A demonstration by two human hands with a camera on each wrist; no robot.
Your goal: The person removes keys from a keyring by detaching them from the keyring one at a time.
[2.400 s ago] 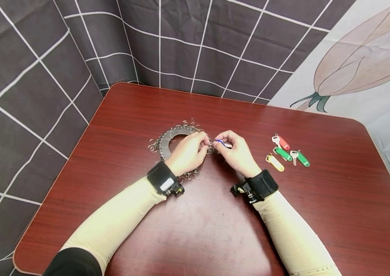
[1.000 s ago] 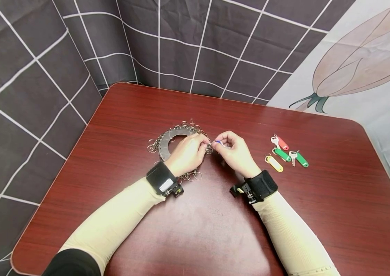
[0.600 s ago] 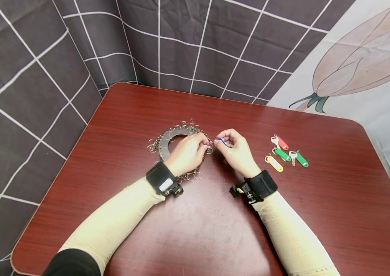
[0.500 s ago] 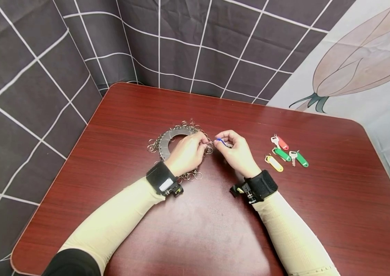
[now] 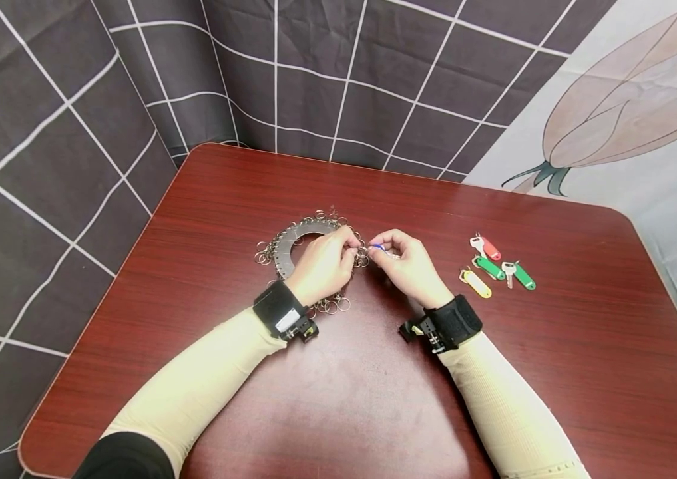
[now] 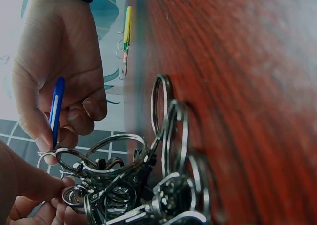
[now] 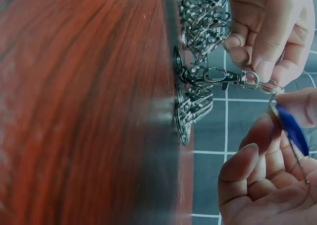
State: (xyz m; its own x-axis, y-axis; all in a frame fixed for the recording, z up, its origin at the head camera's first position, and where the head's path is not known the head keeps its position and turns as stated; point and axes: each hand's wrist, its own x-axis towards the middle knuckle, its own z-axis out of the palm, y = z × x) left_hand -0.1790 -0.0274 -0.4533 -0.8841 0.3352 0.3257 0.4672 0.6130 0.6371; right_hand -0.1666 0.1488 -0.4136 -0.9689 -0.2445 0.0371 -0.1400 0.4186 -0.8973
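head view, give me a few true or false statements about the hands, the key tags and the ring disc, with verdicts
1. The right hand pinches a blue key tag. True.
2. The left hand lies flat on bare wood, away from the metal disc. False: its fingers pinch a clasp at the disc's ringed edge.
3. Four tagged keys lie to the right of the hands. True: red tag, two green tags, yellow tag.
4. The table is white. False: it is red-brown wood grain.

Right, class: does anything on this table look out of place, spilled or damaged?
Nothing stands out. The tagged keys lie loosely grouped on the table, and both hands work at the ring plate: left hand on a clasp, right hand pinching a blue tag.
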